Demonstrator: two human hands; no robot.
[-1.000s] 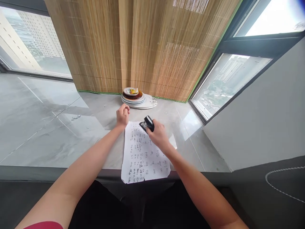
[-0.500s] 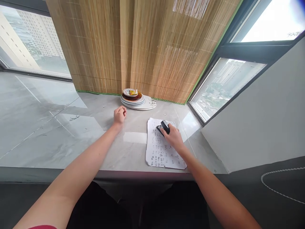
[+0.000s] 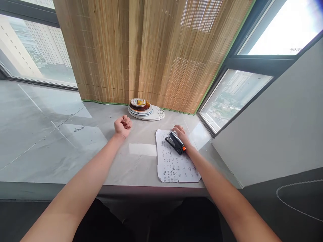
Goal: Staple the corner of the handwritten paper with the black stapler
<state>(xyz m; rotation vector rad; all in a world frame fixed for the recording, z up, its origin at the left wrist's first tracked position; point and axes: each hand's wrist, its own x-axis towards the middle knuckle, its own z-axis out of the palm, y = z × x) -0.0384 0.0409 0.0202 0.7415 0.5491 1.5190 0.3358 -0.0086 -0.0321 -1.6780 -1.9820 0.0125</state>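
Observation:
A black stapler (image 3: 174, 142) with an orange end lies slantwise on a sheet of paper (image 3: 168, 164) covered in rows of handwriting. Just beyond and to the right of it, my right hand (image 3: 180, 132) rests near the sheet's far edge, off the stapler's grip. Its fingers stretch forward and hold nothing; the wrist lies close beside the orange end. My left hand (image 3: 123, 125) is closed in a fist on the countertop, with nothing showing in it. It is nearest to a stack of plates (image 3: 141, 112).
A small yellow packet (image 3: 141, 102) sits on top of the plates. Behind them hangs a bamboo blind (image 3: 151, 50). A window frame and white wall (image 3: 264, 134) bound the grey marbled countertop (image 3: 101, 114) on the right; its front edge is near my legs.
My right hand has let go of the stapler and moved beyond it, leaving it on the paper. My left fist has turned and shifted slightly left.

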